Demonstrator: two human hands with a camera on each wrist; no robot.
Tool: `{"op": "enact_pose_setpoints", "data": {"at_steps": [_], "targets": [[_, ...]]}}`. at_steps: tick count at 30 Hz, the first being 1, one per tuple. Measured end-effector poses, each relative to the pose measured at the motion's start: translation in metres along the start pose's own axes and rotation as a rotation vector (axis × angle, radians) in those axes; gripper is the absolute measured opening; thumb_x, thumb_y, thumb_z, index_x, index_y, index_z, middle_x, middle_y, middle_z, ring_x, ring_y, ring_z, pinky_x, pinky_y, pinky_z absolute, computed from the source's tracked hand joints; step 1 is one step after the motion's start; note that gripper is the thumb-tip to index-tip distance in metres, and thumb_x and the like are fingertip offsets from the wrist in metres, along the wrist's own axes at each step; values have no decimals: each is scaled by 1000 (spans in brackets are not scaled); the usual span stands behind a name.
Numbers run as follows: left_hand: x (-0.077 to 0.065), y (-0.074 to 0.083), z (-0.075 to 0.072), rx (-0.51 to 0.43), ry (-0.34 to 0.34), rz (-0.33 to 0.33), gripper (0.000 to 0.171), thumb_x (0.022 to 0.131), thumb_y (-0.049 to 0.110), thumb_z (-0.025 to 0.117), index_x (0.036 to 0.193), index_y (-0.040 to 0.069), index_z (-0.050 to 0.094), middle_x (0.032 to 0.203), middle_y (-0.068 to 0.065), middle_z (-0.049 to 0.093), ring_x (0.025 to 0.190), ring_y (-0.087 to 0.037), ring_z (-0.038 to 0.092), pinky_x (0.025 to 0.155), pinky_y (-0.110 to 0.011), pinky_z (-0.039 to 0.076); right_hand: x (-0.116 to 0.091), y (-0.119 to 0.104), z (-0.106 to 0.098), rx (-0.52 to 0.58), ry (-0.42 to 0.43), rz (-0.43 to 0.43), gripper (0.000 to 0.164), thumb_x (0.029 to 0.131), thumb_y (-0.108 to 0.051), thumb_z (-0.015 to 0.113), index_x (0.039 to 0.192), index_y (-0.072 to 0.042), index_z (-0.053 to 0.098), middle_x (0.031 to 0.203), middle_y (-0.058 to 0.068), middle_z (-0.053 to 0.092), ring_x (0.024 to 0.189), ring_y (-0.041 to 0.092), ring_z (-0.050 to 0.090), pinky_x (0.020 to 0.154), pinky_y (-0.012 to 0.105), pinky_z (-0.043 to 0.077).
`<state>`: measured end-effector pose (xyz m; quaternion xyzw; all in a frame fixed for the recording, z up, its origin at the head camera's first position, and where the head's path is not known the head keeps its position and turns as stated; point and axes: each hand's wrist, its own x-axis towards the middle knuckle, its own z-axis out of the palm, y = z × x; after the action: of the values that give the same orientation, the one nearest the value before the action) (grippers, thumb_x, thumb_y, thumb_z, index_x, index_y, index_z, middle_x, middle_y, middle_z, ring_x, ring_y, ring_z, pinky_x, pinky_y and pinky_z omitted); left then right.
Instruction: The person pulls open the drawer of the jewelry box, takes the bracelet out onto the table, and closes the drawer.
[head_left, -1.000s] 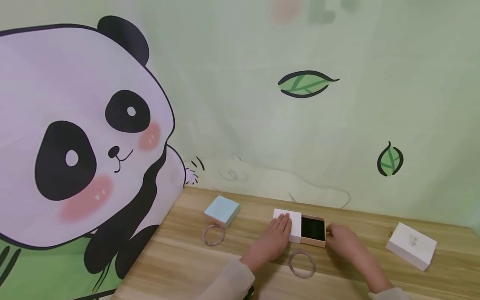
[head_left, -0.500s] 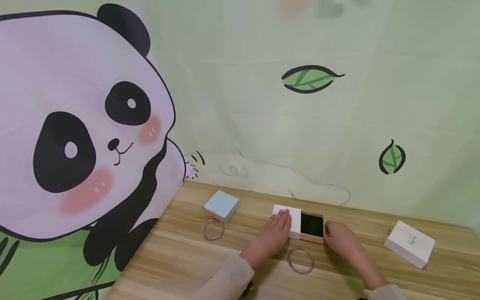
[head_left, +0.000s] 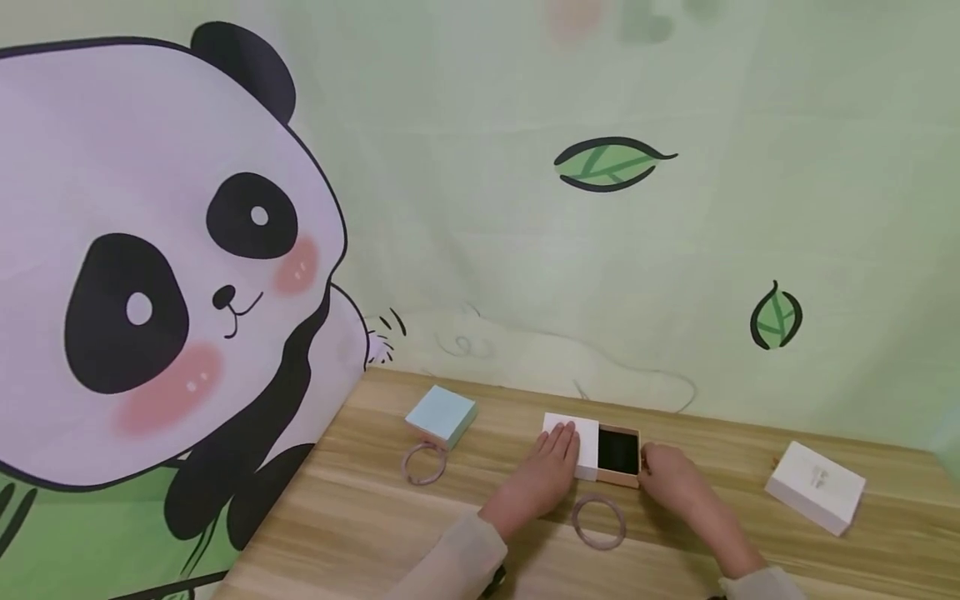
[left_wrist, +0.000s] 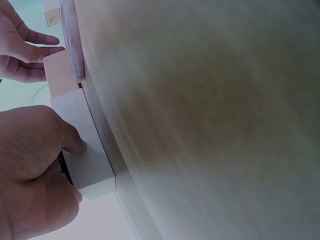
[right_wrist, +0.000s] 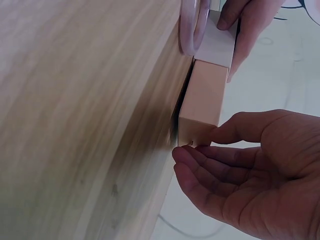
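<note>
A small drawer box with a white sleeve stands on the wooden table. Its tan drawer, black inside, sticks partly out to the right. My left hand holds the sleeve, fingers across the top and, in the left wrist view, the thumb against its near side. At the drawer's end my right hand has thumb and curled fingertips close around a small pull tab, as the right wrist view shows. A pale purple bangle lies just in front of the box.
To the left sits a light blue box, with another bangle at its near corner. A white box with a faint gold print lies to the right. Behind the table hangs a green backdrop with a panda drawing.
The drawer has slid a little to the left into the sleeve, and the right hand has moved left with it. My left hand stays on the sleeve. The head view has shifted slightly.
</note>
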<state>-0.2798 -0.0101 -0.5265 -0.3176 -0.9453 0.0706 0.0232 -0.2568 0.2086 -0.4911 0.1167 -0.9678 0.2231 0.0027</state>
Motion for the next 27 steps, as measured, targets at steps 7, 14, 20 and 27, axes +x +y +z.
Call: {"op": "enact_pose_setpoints", "data": {"at_steps": [7, 14, 20, 27], "targets": [[3, -2, 4, 15, 6, -11, 50, 111, 15, 29, 159, 0, 25, 167, -17, 20, 155, -29, 19, 124, -40, 23, 3, 0, 2, -18, 21, -17, 16, 85, 4, 60, 74, -4, 52, 64, 2, 44, 59, 16, 42, 53, 29, 37], [3, -2, 1, 11, 15, -9, 50, 111, 13, 30, 159, -1, 26, 167, -18, 21, 155, -30, 21, 123, -40, 24, 7, 2, 2, -45, 42, -26, 17, 84, 3, 62, 73, -5, 53, 63, 2, 45, 58, 16, 42, 53, 29, 37], [2, -2, -2, 24, 11, -13, 50, 110, 13, 32, 159, -1, 27, 166, -18, 22, 154, -30, 22, 123, -41, 25, 10, 0, 2, -53, 46, -25, 15, 84, 2, 62, 73, -5, 55, 63, 2, 46, 58, 17, 43, 52, 29, 37], [1, -3, -1, 66, 25, -2, 50, 111, 14, 32, 158, -1, 27, 166, -18, 23, 154, -30, 24, 122, -40, 27, 10, -3, 3, -50, 37, 14, 13, 86, 1, 63, 76, -3, 57, 64, 3, 48, 58, 17, 44, 51, 29, 38]]}}
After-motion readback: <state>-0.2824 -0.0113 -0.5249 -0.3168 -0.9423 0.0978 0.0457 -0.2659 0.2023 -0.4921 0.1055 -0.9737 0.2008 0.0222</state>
